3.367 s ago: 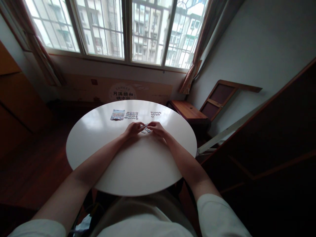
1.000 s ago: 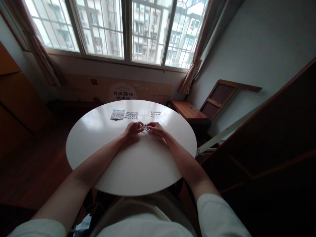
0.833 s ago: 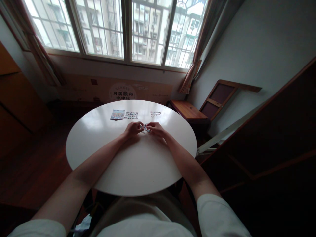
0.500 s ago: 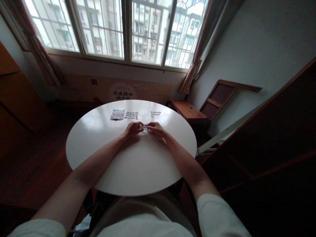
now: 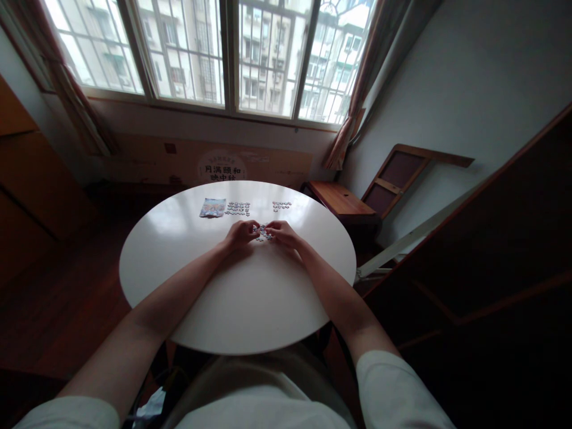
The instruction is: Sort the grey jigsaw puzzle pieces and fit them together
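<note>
A small heap of jigsaw puzzle pieces (image 5: 263, 235) lies on the round white table (image 5: 250, 304), between my two hands. My left hand (image 5: 242, 232) reaches in from the left, its fingers bent together at the heap's edge. From the other side my right hand (image 5: 283, 232) has thumb and fingers pinched over the pieces. Both hands look closed on jigsaw puzzle pieces, though the fingertips are tiny here and partly hide what they grip.
Farther back, puzzle pieces lie in rows (image 5: 238, 208), beside a colourful picture sheet or packet (image 5: 213, 208). A smaller group of pieces (image 5: 281, 206) sits to the right. Beyond the table stand a wooden stool (image 5: 342, 198) and a folded chair (image 5: 395, 179) by the wall.
</note>
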Motion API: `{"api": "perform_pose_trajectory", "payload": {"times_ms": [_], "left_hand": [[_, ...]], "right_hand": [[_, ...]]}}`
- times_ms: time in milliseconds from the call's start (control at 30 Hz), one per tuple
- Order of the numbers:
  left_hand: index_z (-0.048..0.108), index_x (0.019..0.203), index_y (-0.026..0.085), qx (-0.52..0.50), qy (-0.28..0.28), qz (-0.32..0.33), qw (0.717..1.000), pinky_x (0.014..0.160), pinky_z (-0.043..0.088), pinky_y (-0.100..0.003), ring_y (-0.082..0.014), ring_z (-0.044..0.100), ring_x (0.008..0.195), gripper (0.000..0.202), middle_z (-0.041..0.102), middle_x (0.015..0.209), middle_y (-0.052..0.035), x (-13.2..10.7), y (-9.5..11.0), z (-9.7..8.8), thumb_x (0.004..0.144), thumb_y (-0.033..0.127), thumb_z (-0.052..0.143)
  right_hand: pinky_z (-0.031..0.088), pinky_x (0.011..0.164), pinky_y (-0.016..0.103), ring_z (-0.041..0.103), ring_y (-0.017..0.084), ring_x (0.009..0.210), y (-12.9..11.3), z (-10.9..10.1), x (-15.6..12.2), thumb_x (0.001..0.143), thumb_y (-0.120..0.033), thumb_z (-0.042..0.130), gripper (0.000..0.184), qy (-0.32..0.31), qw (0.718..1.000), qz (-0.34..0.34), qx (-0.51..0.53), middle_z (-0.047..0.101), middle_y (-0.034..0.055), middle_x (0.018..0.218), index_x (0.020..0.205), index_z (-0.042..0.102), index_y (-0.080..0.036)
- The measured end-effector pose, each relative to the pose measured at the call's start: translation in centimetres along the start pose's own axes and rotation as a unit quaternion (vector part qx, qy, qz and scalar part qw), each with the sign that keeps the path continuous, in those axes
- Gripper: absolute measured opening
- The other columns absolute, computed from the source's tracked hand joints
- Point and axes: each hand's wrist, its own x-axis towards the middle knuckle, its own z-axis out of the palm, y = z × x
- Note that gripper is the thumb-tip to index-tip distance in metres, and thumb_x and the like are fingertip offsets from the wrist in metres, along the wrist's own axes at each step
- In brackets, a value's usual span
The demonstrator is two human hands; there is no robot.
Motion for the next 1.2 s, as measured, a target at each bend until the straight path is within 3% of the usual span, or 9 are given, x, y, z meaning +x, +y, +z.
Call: {"api": "perform_pose_trajectory", "payload": {"times_ms": [1200], "left_hand": [[0.075, 0.102, 0.016, -0.004, -0.007, 0.004, 1.0, 0.055, 0.033, -0.022, -0.0103, 0.049, 0.052, 0.031, 0.06, 0.056, 0.0028, 0.13, -0.29, 0.21, 0.081, 0.033, 0.059]], "right_hand": [[0.042, 0.059, 0.024, 0.055, 0.012, 0.063, 0.13, -0.08, 0.11, 0.062, -0.036, 0.079, 0.03, 0.006, 1.0, -0.003, -0.015, 0.066, 0.0028, 0.067, 0.078, 0.071, -0.012]]}}
